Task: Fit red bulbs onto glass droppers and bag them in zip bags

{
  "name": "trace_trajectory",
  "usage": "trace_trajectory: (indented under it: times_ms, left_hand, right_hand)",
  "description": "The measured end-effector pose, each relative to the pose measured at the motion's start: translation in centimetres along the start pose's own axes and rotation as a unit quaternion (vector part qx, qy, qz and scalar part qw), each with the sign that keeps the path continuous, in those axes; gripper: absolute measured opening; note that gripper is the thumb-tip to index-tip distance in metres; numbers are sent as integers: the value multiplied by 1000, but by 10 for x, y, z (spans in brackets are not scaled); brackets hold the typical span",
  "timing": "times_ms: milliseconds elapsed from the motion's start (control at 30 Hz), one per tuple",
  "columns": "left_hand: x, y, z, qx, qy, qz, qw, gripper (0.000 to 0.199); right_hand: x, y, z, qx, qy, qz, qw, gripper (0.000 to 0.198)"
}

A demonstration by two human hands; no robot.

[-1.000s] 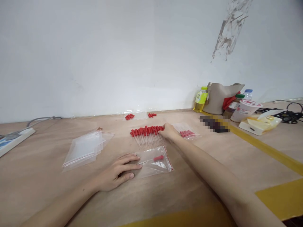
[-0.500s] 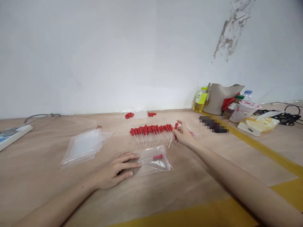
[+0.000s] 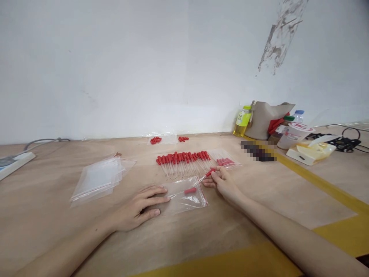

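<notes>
My left hand [image 3: 145,204] lies flat with spread fingers, its fingertips on the closed end of a clear zip bag [image 3: 175,206]. Inside that bag is one dropper with a red rubber bulb [image 3: 190,191]. My right hand [image 3: 221,182] pinches another dropper [image 3: 210,172] by its red bulb, its glass tube pointing left at the red-edged mouth of the bag. Just behind, a row of red-bulbed droppers [image 3: 183,157] lies side by side, tubes towards me. A second clear bag [image 3: 226,159] holding several red-bulbed pieces lies at the row's right end.
Flat zip bags [image 3: 99,175] are stacked on the left, near a power strip [image 3: 17,165]. Loose red bulbs [image 3: 155,141] lie by the wall. At right stand a yellow-green bottle [image 3: 242,122], a grey bag [image 3: 258,123], a paper cup [image 3: 294,136] and a tissue pack [image 3: 311,152].
My right hand has brought the dropper from the row's right end towards me to the bag's mouth, turning its tube leftward. My left hand stays on the bag.
</notes>
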State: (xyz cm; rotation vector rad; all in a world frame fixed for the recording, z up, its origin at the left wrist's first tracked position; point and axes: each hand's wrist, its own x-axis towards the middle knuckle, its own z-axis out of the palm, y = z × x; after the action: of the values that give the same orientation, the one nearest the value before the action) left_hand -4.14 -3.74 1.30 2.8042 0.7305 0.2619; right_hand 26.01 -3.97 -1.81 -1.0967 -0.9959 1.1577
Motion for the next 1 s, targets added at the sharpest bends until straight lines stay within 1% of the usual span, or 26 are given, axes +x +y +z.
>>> trace_trajectory:
  times_ms: [67,100,167,200,267,333,433,533,600,633,700,767,800,867,933,1000]
  left_hand:
    - [-1,0,0,-6,5,-11,1000,45]
    - [-1,-1,1,-9,7,-19,1000,48]
    - [-2,-1,1,-12,8,-33,999,51]
    - [-2,-1,2,-14,9,-36,999,51]
    - [-2,-1,2,-16,14,-34,999,51]
    - [-2,0,1,-16,13,-30,999,50]
    - [-1,1,0,-13,7,-33,999,50]
    - [-1,0,0,-15,3,-31,999,51]
    - [-1,0,0,-16,2,-24,1000,50]
    - [0,1,0,-15,2,-22,1000,48]
    - [1,1,-1,-11,1,-13,1000,45]
    - [1,2,-1,-6,2,1,1000,40]
    - [2,2,-2,-5,4,8,1000,38]
    - [2,1,-1,-5,9,15,1000,35]
    - [1,1,-1,-10,15,13,1000,33]
    - [1,0,0,-18,19,9,1000,33]
  right_hand:
    - [-3,-3,-3,-53,-55,13,997,29]
    - [-4,-4,-5,-96,-88,6,991,27]
    - [-6,-8,-9,-193,-146,-27,970,25]
    - [-6,-9,-11,-238,-163,-51,956,23]
    - [-5,-9,-11,-309,-169,-99,931,21]
    - [-3,-7,-7,-350,-155,-135,914,19]
    - [-3,-3,4,-374,-143,-173,900,16]
    - [-6,-4,12,-351,-185,-196,897,18]
    - [-7,-8,11,-322,-218,-167,906,21]
    - [-6,-10,9,-313,-219,-142,913,21]
    - [1,-15,3,-320,-180,-99,925,19]
    - [14,-19,-3,-360,-106,-93,922,14]
    - [23,-21,-5,-389,-69,-97,914,12]
    - [43,-24,-3,-456,-18,-103,884,13]
    - [61,-28,6,-515,5,-95,852,21]
    - [75,-31,20,-551,14,-70,832,28]
